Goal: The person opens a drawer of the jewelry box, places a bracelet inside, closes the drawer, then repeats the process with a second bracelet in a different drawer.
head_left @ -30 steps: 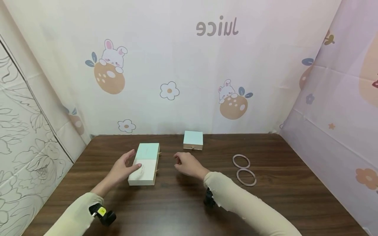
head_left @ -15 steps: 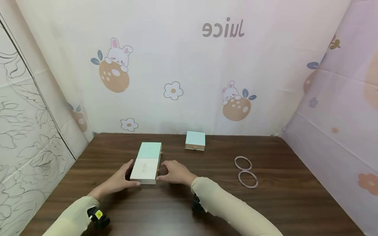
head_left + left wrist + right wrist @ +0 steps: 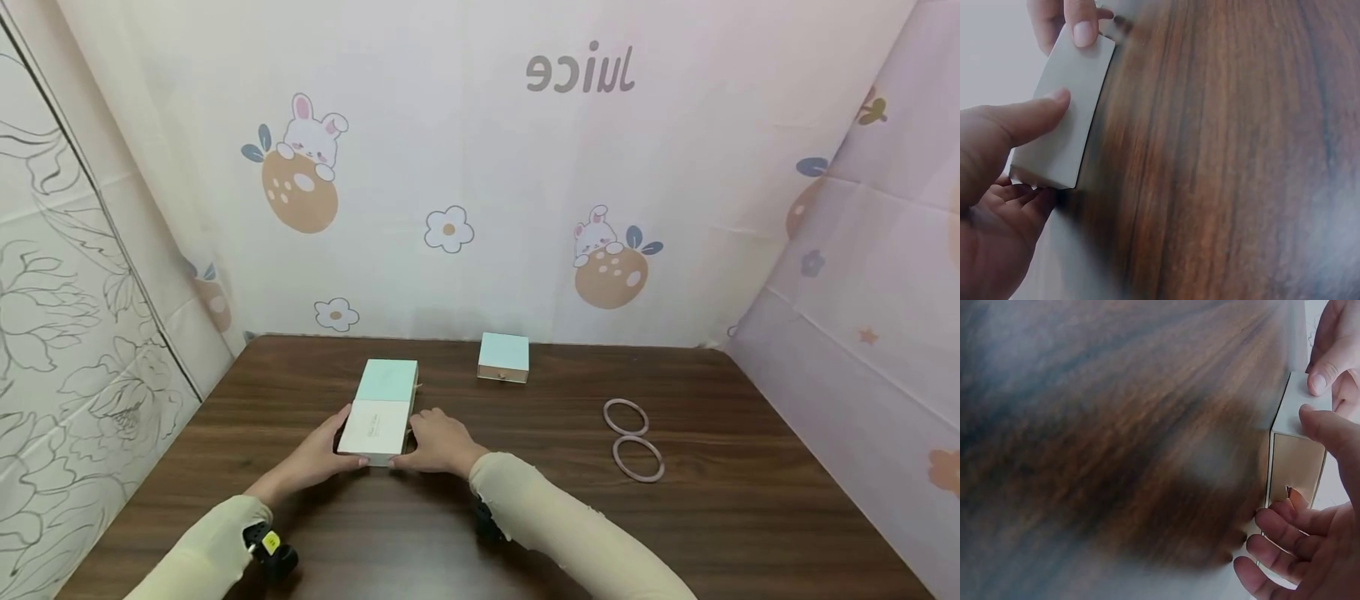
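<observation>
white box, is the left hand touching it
Touching. The left wrist view shows the left hand with its thumb laid on the near face of the white box, no gap between them.

Tabletop [image 3: 720, 517]: wood-grained, smooth, glossy where light pools. White box [image 3: 371, 429]: matt, smooth, like paper-covered card; its drawer front [image 3: 1296, 459] smooth too, with a faint satin sheen. Rings [image 3: 636, 435]: matt, plastic-looking (exact material hard to tell). Backdrop [image 3: 510, 167]: matt cloth, creased. Sleeves [image 3: 566, 517]: soft cloth, rough with pills.
</observation>
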A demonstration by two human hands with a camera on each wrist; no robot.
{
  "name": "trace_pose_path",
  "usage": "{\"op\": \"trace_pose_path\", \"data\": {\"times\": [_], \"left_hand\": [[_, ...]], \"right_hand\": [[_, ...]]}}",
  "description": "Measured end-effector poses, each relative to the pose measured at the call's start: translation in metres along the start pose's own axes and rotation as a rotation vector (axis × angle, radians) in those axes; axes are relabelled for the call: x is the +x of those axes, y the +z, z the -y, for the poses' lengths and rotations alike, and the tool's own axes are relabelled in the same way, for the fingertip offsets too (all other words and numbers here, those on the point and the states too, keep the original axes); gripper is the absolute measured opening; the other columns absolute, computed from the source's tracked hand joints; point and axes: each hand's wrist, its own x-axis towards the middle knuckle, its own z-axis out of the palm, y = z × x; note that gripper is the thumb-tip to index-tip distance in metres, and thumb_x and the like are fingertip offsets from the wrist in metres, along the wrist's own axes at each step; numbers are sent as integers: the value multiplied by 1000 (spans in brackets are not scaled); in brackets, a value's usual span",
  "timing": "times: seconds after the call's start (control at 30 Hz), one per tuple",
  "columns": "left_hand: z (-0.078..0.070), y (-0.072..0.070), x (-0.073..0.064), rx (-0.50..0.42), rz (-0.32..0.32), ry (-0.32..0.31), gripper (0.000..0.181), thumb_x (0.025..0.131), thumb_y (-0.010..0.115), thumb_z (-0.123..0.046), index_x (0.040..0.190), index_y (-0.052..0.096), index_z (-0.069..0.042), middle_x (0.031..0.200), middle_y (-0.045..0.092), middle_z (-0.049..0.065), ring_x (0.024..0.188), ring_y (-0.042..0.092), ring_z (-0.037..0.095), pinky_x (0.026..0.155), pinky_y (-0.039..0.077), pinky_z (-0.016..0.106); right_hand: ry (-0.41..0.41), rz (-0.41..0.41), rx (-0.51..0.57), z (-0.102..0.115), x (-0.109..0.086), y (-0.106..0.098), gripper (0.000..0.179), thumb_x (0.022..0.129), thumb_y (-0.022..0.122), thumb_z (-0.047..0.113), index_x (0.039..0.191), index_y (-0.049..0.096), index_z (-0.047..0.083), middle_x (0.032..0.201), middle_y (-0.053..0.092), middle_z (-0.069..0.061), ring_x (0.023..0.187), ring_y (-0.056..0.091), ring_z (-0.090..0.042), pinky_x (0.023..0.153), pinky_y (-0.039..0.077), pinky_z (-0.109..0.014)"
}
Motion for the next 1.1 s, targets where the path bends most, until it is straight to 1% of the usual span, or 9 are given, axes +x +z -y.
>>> {"op": "trace_pose_path", "data": {"times": [0.13, 0.3, 0.67, 1.1], "left_hand": [[0, 2, 1, -9, -33, 15, 95, 79, 80, -20, 142, 20, 19, 142, 30, 38, 129, 34, 47, 99, 31, 57], [0, 3, 1, -15, -46, 20, 94, 77, 81, -18, 142, 22, 17, 141, 33, 35, 127, 39, 44, 97, 35, 54], [-3, 4, 0, -20, -53, 5, 93, 76, 82, -15, 143, 24, 15, 141, 35, 34, 126, 40, 43, 97, 36, 53], [-12, 6, -4, -20, -71, 6, 95, 74, 83, -17, 142, 24, 17, 140, 35, 35, 125, 41, 44, 96, 39, 52]], "right_hand": [[-21, -17, -29, 1, 0, 1, 63, 81, 66, 58, 117, 63, 6, 104, 61, -3, 91, 52, -17, 72, 47, -31], [-30, -26, -32, 1, 0, 2, 63, 81, 67, 58, 115, 63, 6, 101, 60, -3, 91, 53, -16, 71, 47, -30], [-38, -21, -48, 1, 0, 1, 60, 81, 67, 57, 112, 65, 6, 98, 60, -3, 90, 53, -17, 70, 47, -31], [-30, -13, -58, -1, -7, -2, 63, 81, 67, 57, 117, 63, 6, 102, 61, -3, 93, 53, -17, 74, 47, -31]]}}
